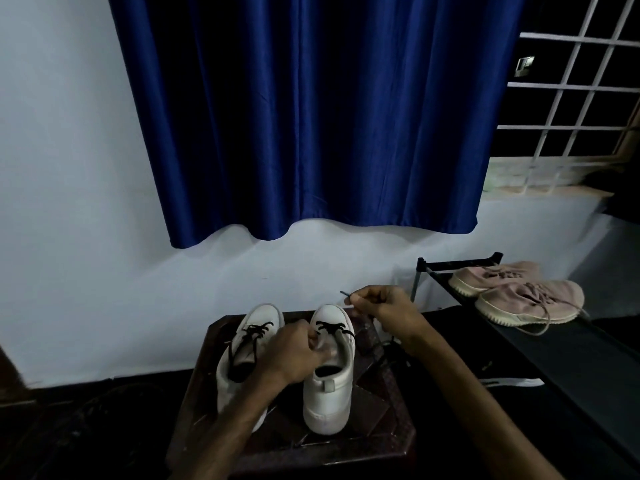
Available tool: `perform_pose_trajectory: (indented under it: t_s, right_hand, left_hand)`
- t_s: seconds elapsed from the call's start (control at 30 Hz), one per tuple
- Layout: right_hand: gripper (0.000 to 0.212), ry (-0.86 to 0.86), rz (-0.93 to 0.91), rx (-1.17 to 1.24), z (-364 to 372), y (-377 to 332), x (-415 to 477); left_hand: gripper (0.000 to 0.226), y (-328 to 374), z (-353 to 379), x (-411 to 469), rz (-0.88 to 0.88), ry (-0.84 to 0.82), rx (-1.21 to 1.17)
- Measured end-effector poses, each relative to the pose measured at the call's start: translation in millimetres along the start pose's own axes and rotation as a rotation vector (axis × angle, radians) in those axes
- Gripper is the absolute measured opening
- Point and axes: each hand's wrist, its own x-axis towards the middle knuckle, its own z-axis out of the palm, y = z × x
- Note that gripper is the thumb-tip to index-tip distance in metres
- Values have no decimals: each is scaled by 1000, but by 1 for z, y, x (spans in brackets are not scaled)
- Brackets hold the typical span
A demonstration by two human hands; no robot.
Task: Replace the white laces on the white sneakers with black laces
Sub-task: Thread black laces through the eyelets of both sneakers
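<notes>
Lacing the right white leather sneaker [329, 375]
Left hand [294, 355] grips its tongue — right hand [381, 306] pinches the thin black lace [346, 294].

White sneakers [327, 403]: smooth, matt uppers, leather-like. Black laces [254, 336]: cloth, matt. Curtain [311, 116]: blue cloth, satin sheen along the folds. Wall [69, 202]: painted, matt, even. Pink sneakers [530, 299]: knitted cloth uppers, rough; pale soles ribbed at the edge. Rack [588, 358]: dark matt shelf, black frame tubes. Stool top [381, 420]: dark brown, hard, faintly glossy. Window grille [568, 84]: white-painted metal bars.
</notes>
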Motion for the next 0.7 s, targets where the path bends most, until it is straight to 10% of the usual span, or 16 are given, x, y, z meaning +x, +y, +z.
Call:
perform_pose_trajectory:
  t_s: [0.23, 0.7]
  right_hand:
    - [10, -147, -68, -202, 22, 30, 9]
    - [29, -32, -210, -717, 37, 46, 15]
  left_hand:
    - [42, -5, 14, 0, -36, 306, -63]
    - [14, -13, 7, 13, -282, 134, -573]
